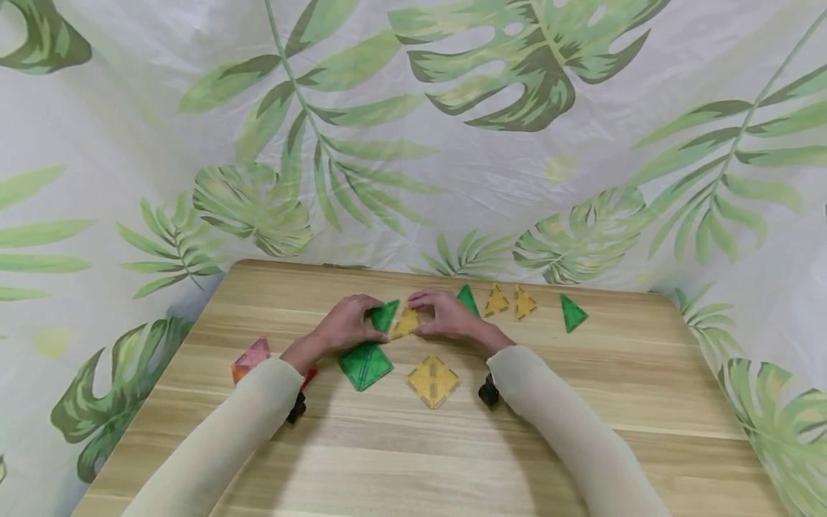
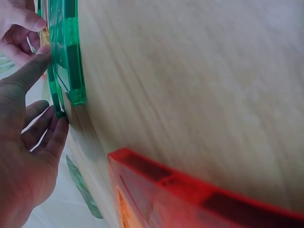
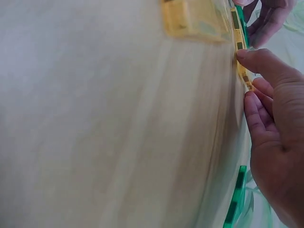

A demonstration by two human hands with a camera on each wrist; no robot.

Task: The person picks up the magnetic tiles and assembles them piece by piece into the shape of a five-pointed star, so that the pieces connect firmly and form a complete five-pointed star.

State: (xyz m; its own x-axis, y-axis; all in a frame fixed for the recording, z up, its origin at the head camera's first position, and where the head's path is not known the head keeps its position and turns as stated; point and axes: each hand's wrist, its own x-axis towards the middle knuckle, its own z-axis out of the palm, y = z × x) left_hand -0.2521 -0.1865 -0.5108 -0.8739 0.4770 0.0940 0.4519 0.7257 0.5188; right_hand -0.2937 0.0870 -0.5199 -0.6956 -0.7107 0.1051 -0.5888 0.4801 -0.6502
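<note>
- Sleeved forearms in pale beige reach from the bottom edge of the head view toward the middle of the wooden table [image 1: 581, 402], each with a small black wrist camera strapped under it.
- Just beyond the wrists, a green square tile [image 1: 365, 364] and a yellow square tile [image 1: 433, 380] lie flat side by side, near each other but apart, both turned corner-on like diamonds.
- Left hand [image 1: 345, 327] pinches a green triangle tile [image 1: 385, 315]; the left wrist view shows the thumb [image 2: 28, 73] pressed on the tile's edge [image 2: 54, 90] and the other fingers curled behind it, with the tile raised on edge off the tabletop.
- Right hand [image 1: 446, 316] grips a yellow triangle tile [image 1: 405, 323]; in the right wrist view the thumb [image 3: 266, 66] and curled fingers clamp its thin edge [image 3: 242, 71].
- Between the two hands, the green and yellow triangles meet edge to edge, just behind the two square tiles.
- Behind the right hand, another green triangle [image 1: 468, 299] stands tilted, close to the knuckles.
- Farther right along the back of the table, two yellow triangles [image 1: 496, 301] [image 1: 524, 303] sit just beside each other, and one more green triangle [image 1: 571, 313] lies apart from them.
- Beside the left forearm, a pink and orange tile piece [image 1: 250, 357] sits near the table's left edge, and a red tile [image 2: 190, 190] fills the foreground of the left wrist view.
- Leaf-printed white cloth [image 1: 452, 158] hangs behind and around the table.
</note>
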